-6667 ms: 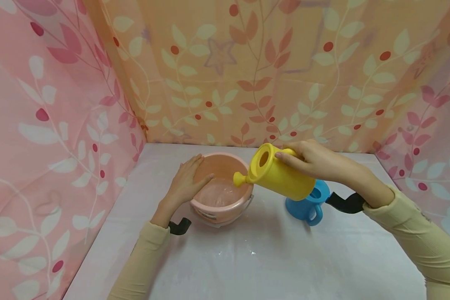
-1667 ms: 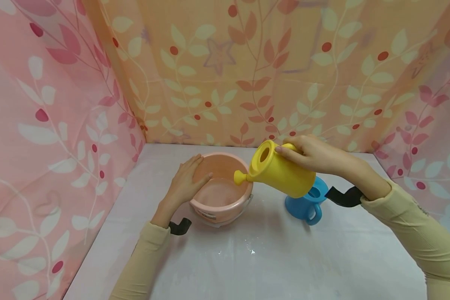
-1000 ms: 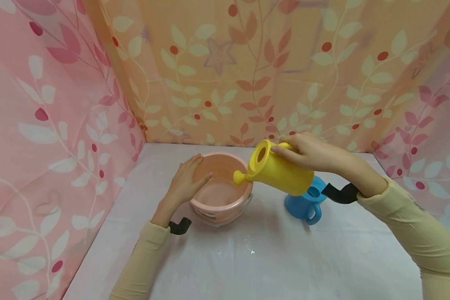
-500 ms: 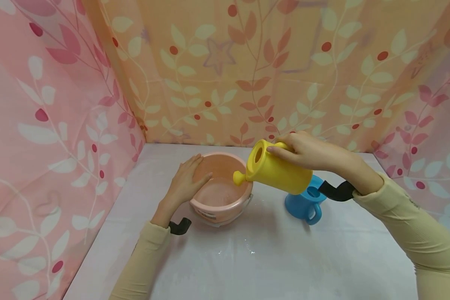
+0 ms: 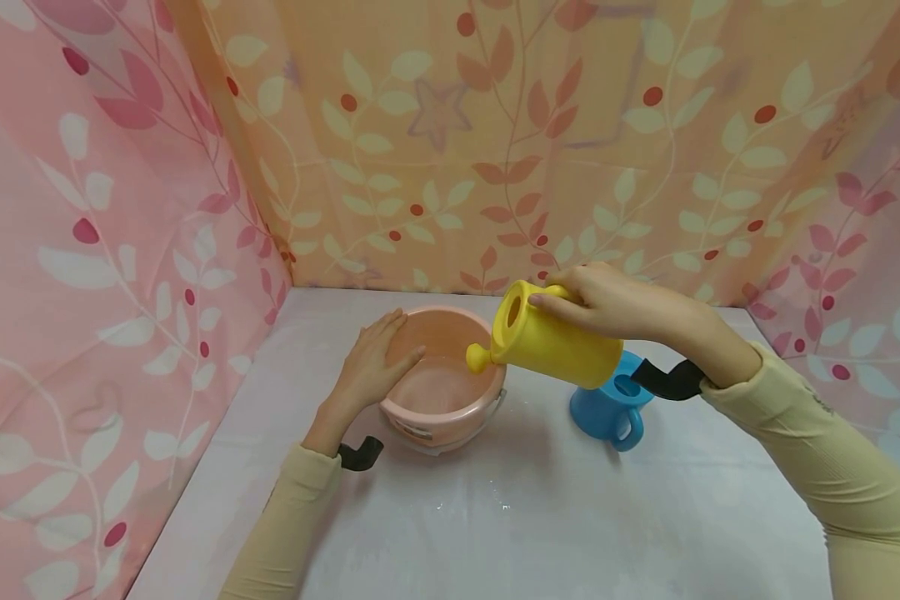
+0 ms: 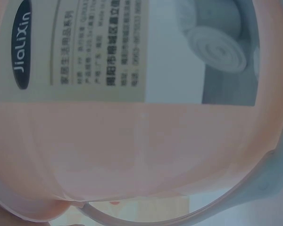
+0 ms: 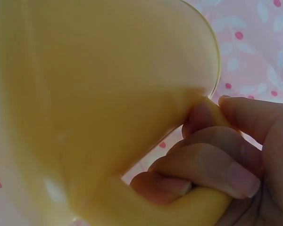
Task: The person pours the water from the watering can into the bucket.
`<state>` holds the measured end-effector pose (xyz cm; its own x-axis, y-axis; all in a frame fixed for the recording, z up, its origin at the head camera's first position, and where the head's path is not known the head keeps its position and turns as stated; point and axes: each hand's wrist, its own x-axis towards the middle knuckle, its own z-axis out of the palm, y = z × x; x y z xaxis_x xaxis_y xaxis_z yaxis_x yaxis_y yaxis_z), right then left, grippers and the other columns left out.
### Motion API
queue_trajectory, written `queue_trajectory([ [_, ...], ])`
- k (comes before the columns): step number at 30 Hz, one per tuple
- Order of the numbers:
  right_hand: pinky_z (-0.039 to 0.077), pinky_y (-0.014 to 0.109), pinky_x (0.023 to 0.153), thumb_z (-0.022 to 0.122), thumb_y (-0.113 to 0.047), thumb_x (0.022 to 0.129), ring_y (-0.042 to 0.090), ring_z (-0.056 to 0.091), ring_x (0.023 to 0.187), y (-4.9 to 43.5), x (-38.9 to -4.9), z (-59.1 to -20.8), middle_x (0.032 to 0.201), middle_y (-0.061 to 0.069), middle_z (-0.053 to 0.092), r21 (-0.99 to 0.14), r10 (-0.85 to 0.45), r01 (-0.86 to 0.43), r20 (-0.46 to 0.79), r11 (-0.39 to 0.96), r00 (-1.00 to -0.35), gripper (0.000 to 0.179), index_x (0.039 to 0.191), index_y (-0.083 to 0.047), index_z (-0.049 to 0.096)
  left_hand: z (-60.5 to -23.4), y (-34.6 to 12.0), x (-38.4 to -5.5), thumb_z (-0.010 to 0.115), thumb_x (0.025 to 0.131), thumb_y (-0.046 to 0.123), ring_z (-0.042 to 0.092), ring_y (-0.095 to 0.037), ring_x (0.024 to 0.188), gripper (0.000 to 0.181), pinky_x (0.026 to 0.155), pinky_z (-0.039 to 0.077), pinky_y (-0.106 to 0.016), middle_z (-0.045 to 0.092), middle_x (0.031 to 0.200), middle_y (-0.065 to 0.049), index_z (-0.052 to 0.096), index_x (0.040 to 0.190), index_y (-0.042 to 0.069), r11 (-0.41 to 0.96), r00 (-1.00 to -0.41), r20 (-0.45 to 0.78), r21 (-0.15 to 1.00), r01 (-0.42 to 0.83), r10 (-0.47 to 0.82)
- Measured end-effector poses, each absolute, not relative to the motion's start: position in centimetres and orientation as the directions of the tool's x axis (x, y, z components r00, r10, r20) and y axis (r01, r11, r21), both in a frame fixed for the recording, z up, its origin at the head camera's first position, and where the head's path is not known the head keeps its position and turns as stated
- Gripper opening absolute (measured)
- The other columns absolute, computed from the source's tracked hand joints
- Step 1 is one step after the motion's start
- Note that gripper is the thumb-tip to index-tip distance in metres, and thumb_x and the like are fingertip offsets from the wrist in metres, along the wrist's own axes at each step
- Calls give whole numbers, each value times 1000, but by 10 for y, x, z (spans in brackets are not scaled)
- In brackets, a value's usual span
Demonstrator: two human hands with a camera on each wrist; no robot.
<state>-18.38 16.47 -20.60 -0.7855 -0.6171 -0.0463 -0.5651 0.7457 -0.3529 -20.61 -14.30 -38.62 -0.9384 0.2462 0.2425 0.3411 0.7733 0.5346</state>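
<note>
In the head view, a yellow watering can (image 5: 562, 350) hangs tilted, its spout end (image 5: 477, 358) over a pink bucket (image 5: 442, 429). My right hand (image 5: 607, 302) grips the can's handle from above; the right wrist view shows the fingers (image 7: 203, 162) curled round the yellow handle (image 7: 198, 207). Shallow water (image 5: 438, 383) lies in the bucket. My left hand (image 5: 371, 362) rests on the bucket's left rim, fingers straight and thumb reaching over the inside. The bucket's printed label (image 6: 99, 52) fills much of the left wrist view.
A blue jug (image 5: 607, 412) with a side handle stands on the table right of the bucket, partly behind the watering can. Water drops (image 5: 505, 505) dot the white tabletop (image 5: 570, 533). Leaf-patterned cloth (image 5: 510, 150) encloses the back and sides.
The right hand and the watering can have drifted slightly left and up, the can's top tilting a little further toward the bucket. The left hand, bucket and blue jug keep their places.
</note>
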Motion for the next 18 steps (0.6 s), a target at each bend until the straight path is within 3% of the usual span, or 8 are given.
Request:
queue_trajectory([
  [6, 50, 25, 61, 48, -36, 96, 13, 56, 64, 162, -184, -205, 75, 2, 60, -358, -617, -560, -59, 747, -785, 37, 102, -4, 64, -387, -143, -206, 53, 90, 48, 23, -27, 139, 69, 114, 10, -52, 30, 150, -8, 36, 143, 8, 769, -936, 249, 538, 347, 248],
  [18, 48, 26, 58, 47, -37, 96, 14, 52, 61, 159, -185, -203, 68, 1, 54, -343, -633, -579, -63, 740, -772, 35, 93, -6, 63, -387, -143, -207, 50, 90, 51, 23, -28, 139, 71, 114, 11, -51, 29, 150, -8, 34, 143, 7, 776, -937, 242, 528, 344, 250],
])
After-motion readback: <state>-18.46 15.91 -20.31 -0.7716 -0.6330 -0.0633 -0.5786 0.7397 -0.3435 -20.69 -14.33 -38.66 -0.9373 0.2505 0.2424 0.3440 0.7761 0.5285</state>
